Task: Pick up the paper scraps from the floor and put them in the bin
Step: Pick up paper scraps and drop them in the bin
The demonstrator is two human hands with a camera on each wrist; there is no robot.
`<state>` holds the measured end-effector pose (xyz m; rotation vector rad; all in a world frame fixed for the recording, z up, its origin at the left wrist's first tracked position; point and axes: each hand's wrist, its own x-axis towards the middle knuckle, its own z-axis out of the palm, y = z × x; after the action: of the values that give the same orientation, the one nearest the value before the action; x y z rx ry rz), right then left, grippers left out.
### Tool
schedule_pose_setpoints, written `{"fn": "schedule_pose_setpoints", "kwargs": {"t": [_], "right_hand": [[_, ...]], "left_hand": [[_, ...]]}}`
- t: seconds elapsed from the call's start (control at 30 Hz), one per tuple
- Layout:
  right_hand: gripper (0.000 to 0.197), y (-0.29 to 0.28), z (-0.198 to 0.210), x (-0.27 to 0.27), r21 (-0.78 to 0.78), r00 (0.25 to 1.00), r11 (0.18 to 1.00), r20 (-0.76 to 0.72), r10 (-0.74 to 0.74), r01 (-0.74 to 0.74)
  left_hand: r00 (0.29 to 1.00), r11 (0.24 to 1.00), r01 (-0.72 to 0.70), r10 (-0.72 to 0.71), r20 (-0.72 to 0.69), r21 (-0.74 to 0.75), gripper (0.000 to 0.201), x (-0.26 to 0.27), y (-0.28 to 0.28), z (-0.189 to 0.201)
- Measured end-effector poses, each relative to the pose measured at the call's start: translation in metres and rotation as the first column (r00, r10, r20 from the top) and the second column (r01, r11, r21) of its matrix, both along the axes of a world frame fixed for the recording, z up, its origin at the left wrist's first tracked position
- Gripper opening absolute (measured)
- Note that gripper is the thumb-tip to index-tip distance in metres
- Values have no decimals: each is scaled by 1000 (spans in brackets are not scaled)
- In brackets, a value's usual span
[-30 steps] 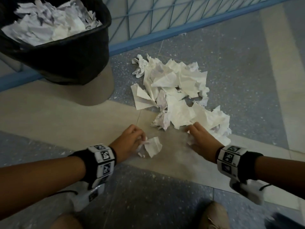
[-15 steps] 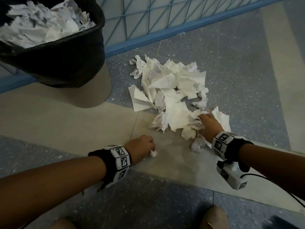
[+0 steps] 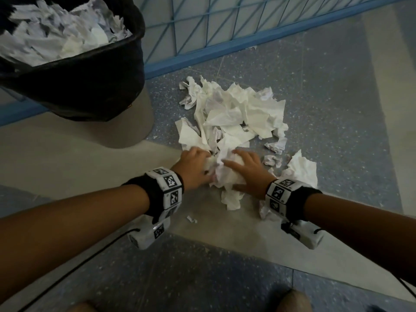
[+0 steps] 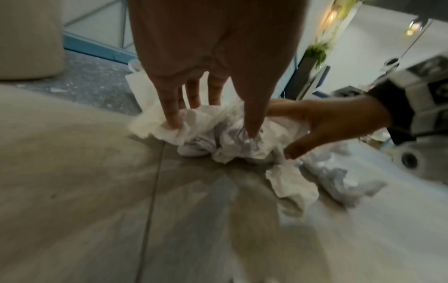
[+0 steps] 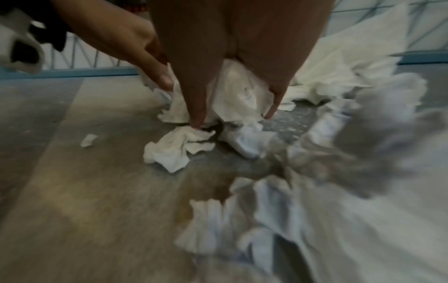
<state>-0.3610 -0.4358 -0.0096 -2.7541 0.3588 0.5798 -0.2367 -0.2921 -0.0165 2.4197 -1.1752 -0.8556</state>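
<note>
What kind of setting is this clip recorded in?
Probably an indoor public or institutional space such as a lobby or hall, though that is a guess: a speckled grey and beige tiled floor, a blue wire-grid barrier, and a bag-lined bin full of paper.

Head view: high, looking steeply down at floor (image 3: 67, 154), bin (image 3: 90, 91) far left. Wrist views: low, close, facing each other across one shared paper wad (image 4: 230, 137) between both hands.
</note>
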Motion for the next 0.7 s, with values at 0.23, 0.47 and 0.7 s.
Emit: {"fn": "schedule_pose_setpoints", "kwargs": {"t": [0.23,0.47,0.7], "right_hand": [[51,24,-9,23,101,998,994,48,-52,47],[35,7,41,45,226,937,959,266,-228,170],[35,-8,158,95,262,805,955,531,-265,142]], "left_hand": [[998,999,37,-36,-49,23,40,5,14,-7],[983,964,-169,150,-107,-204,30,34,25,40],[973,881,-201,231,19,-428,23,67,63,151]]}}
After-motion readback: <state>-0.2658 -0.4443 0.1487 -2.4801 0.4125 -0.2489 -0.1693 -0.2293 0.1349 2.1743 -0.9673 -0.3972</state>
